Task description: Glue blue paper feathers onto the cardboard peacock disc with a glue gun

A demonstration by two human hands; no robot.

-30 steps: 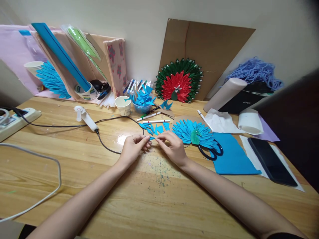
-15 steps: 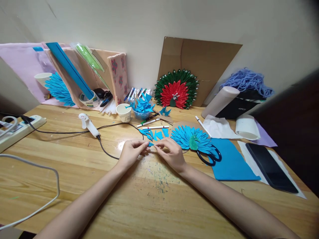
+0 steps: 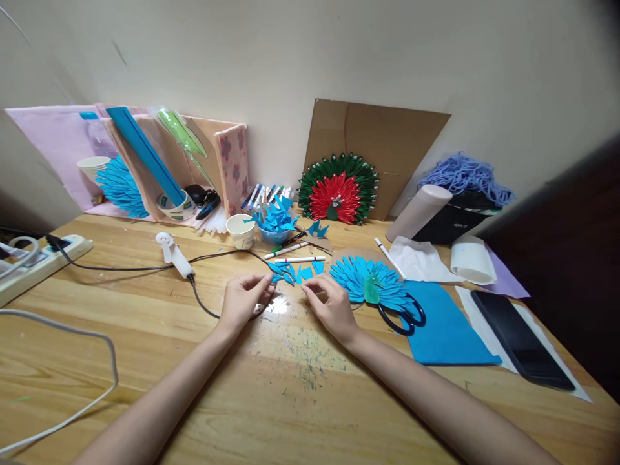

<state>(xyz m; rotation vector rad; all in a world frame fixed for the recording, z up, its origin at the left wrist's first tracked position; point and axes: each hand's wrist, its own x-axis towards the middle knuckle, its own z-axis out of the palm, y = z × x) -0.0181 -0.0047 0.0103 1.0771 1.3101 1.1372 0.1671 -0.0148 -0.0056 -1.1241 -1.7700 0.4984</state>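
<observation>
My left hand (image 3: 246, 302) is above the table with thumb and fingers pinched together, beside several small folded blue petals (image 3: 287, 274). Whether it holds one of them is hidden. My right hand (image 3: 334, 309) hovers a short way to the right, thumb and forefinger a little apart with nothing visible between them. Beyond its fingertips are cut blue pieces (image 3: 318, 267). Right of that hand lies a peacock with blue petals (image 3: 356, 274) and a green body (image 3: 372, 289). Black-handled scissors (image 3: 419, 310) sit partly under its petals.
A white glue gun (image 3: 175, 256) with a black cord lies at left, near a power strip (image 3: 72, 248). Behind are a paper cup (image 3: 241, 234), a tub of blue scraps (image 3: 274, 236) and a red-green peacock (image 3: 338, 194). Blue sheet (image 3: 450, 336) and phone (image 3: 523, 339) lie right.
My hands have moved apart. The blue petal that was between their fingertips no longer shows there. The view has tilted slightly upward.
</observation>
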